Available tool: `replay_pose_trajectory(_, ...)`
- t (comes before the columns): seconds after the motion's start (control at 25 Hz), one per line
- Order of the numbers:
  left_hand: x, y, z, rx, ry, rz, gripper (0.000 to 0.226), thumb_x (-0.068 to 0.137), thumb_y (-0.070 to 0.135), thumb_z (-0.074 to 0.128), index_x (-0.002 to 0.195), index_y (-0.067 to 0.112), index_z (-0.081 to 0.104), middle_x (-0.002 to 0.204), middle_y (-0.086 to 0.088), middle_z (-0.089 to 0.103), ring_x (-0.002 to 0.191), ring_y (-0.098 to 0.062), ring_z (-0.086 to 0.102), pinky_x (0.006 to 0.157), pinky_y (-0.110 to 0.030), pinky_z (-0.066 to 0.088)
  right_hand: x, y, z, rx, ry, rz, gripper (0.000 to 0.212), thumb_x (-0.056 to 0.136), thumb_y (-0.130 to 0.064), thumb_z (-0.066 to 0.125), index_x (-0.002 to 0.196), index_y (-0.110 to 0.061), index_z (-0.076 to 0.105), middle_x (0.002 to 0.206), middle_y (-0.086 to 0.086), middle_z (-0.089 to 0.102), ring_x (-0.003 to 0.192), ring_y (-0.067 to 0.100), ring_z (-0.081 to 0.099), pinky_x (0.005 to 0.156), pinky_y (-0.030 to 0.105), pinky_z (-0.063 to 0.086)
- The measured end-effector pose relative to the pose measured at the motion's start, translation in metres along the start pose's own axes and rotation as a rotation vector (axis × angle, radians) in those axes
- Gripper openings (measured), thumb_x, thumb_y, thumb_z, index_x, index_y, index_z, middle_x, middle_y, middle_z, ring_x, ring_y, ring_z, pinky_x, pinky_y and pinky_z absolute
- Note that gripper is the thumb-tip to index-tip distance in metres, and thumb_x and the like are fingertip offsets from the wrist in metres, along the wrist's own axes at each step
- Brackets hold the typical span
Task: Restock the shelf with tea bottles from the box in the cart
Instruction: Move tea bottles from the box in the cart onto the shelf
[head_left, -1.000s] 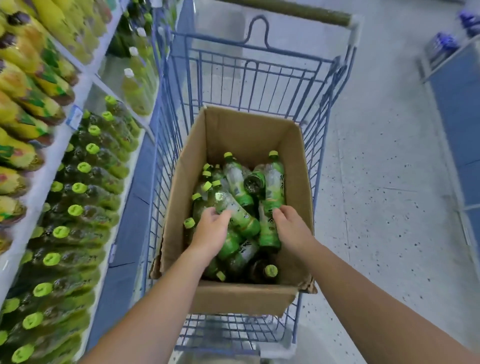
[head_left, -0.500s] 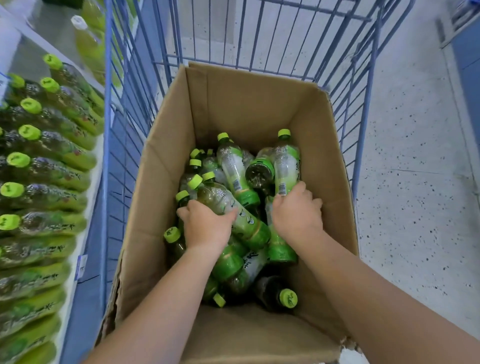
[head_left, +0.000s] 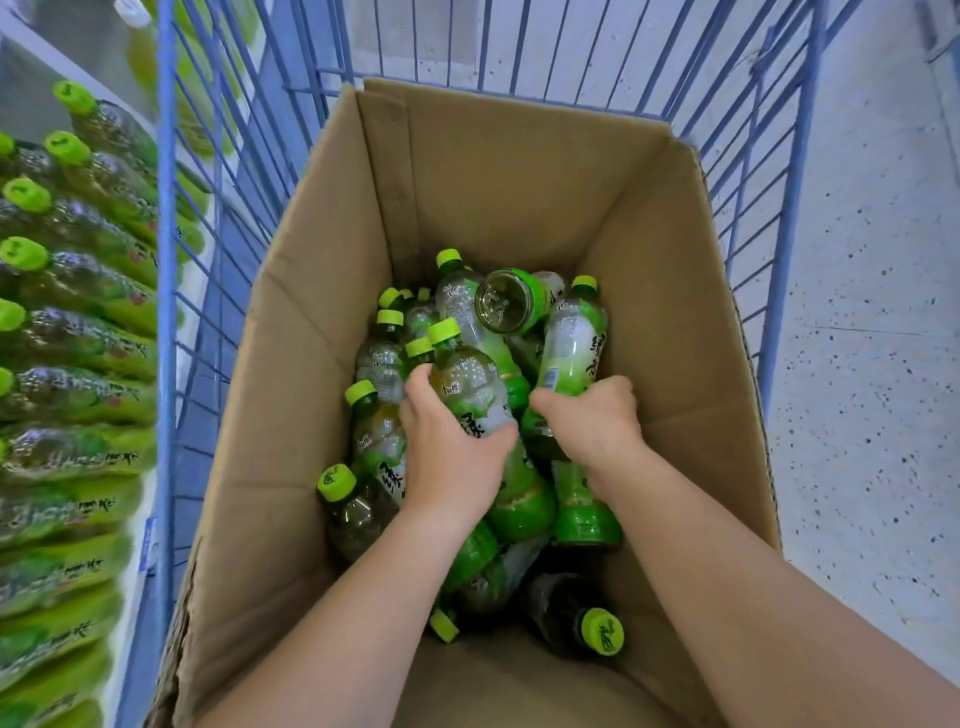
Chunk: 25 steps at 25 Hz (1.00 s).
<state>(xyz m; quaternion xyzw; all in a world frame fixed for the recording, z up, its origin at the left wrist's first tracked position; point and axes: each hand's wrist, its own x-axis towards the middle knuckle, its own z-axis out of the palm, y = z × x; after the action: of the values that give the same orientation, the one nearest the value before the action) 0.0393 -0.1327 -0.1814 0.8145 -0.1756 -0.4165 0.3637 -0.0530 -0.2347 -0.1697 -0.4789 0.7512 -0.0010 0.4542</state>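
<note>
An open cardboard box sits in the blue wire cart. Its bottom holds several green-capped tea bottles lying in a heap. My left hand grips one tea bottle around its middle, cap pointing away from me. My right hand grips another tea bottle near its lower half, cap also pointing away. Both hands are deep inside the box. On the left, the shelf carries rows of the same tea bottles.
The box walls rise high around both hands. The cart's wire side stands between box and shelf. A speckled pale floor lies to the right of the cart. A loose bottle lies near the box's front wall.
My head has leaned closer over the box. Both hands have closed more firmly round their bottles, and the left one's bottle has lifted slightly.
</note>
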Motion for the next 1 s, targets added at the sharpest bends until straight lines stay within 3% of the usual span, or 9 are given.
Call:
replay_pose_trajectory(0.12, 0.002, -0.001, -0.002, 0.001, -0.083, -0.052, 0.107, 0.074, 0.031, 0.085, 0.146, 0.053, 0.008, 0.141, -0.001, 0.032, 0.098, -0.014, 0.049, 0.077, -0.027, 0.041, 0.0, -0.003, -0.002, -0.004, -0.09, 0.037, 0.086, 0.047, -0.04, 0.074, 0.124, -0.004, 0.06, 0.127, 0.017, 0.062, 0.114, 0.035, 0.063, 0.095, 0.052, 0.055)
replay_pose_trajectory(0.2, 0.004, -0.001, -0.003, -0.044, -0.126, -0.055, 0.11, 0.073, 0.031, 0.086, 0.143, 0.062, 0.007, 0.134, 0.003, 0.042, 0.101, -0.014, 0.055, 0.077, -0.027, 0.046, 0.001, -0.003, -0.007, 0.017, -0.113, 0.036, 0.08, 0.044, -0.038, 0.074, 0.117, -0.006, 0.064, 0.116, 0.015, 0.067, 0.103, 0.034, 0.067, 0.087, 0.05, 0.059)
replay_pose_trajectory(0.36, 0.009, 0.0, -0.009, -0.128, -0.17, -0.037, 0.109, 0.072, 0.03, 0.086, 0.144, 0.067, 0.013, 0.125, 0.024, 0.056, 0.104, 0.005, 0.057, 0.071, -0.015, 0.045, -0.006, 0.006, -0.015, 0.048, -0.139, -0.014, 0.074, 0.044, -0.03, 0.075, 0.112, -0.007, 0.058, 0.102, 0.012, 0.069, 0.085, 0.03, 0.071, 0.073, 0.045, 0.062)
replay_pose_trajectory(0.52, 0.013, 0.006, -0.018, -0.17, -0.203, -0.025, 0.108, 0.07, 0.028, 0.086, 0.141, 0.072, 0.018, 0.126, 0.029, 0.058, 0.104, 0.008, 0.062, 0.084, -0.024, 0.053, -0.006, 0.005, -0.023, 0.092, -0.228, 0.041, 0.079, 0.044, -0.027, 0.079, 0.117, -0.008, 0.057, 0.104, 0.016, 0.07, 0.087, 0.035, 0.072, 0.075, 0.053, 0.062)
replay_pose_trajectory(0.68, 0.013, 0.01, -0.03, -0.157, -0.258, -0.004, 0.111, 0.071, 0.025, 0.085, 0.138, 0.078, 0.014, 0.135, 0.021, 0.059, 0.112, -0.002, 0.065, 0.093, -0.038, 0.056, -0.01, 0.008, -0.03, 0.099, -0.431, 0.123, 0.076, 0.043, -0.018, 0.087, 0.115, -0.006, 0.065, 0.1, 0.02, 0.075, 0.084, 0.04, 0.075, 0.074, 0.057, 0.061)
replay_pose_trajectory(0.8, 0.007, 0.018, -0.036, -0.112, -0.248, -0.036, 0.114, 0.066, 0.032, 0.085, 0.146, 0.067, 0.012, 0.132, 0.018, 0.059, 0.112, -0.007, 0.064, 0.094, -0.04, 0.056, -0.018, 0.013, -0.03, 0.178, -0.484, 0.121, 0.053, 0.054, -0.015, 0.086, 0.104, -0.005, 0.074, 0.087, 0.018, 0.077, 0.076, 0.038, 0.076, 0.074, 0.059, 0.061)
replay_pose_trajectory(0.88, 0.002, 0.022, -0.039, -0.072, -0.185, -0.081, 0.099, 0.059, 0.032, 0.083, 0.146, 0.039, 0.036, 0.112, 0.01, 0.069, 0.097, -0.013, 0.07, 0.083, -0.043, 0.06, -0.025, 0.017, -0.029, 0.151, -0.456, 0.067, 0.056, 0.046, -0.021, 0.084, 0.099, -0.007, 0.073, 0.086, 0.019, 0.077, 0.077, 0.039, 0.075, 0.075, 0.061, 0.06)
replay_pose_trajectory(0.92, 0.0, 0.023, -0.04, -0.089, -0.161, -0.099, 0.08, 0.058, 0.029, 0.082, 0.133, 0.023, 0.054, 0.1, 0.004, 0.074, 0.087, -0.02, 0.073, 0.075, -0.047, 0.062, -0.028, 0.02, -0.028, 0.13, -0.44, 0.029, 0.056, 0.044, -0.023, 0.083, 0.097, -0.007, 0.073, 0.085, 0.018, 0.076, 0.078, 0.039, 0.075, 0.075, 0.062, 0.06)
replay_pose_trajectory(1.0, -0.006, 0.026, -0.044, -0.192, -0.126, -0.15, 0.041, 0.059, 0.022, 0.081, 0.099, 0.017, 0.073, 0.085, -0.005, 0.078, 0.08, -0.031, 0.075, 0.068, -0.052, 0.063, -0.034, 0.024, -0.027, 0.135, -0.399, -0.036, 0.051, 0.047, -0.027, 0.082, 0.094, -0.009, 0.072, 0.084, 0.015, 0.075, 0.077, 0.037, 0.074, 0.074, 0.06, 0.061)
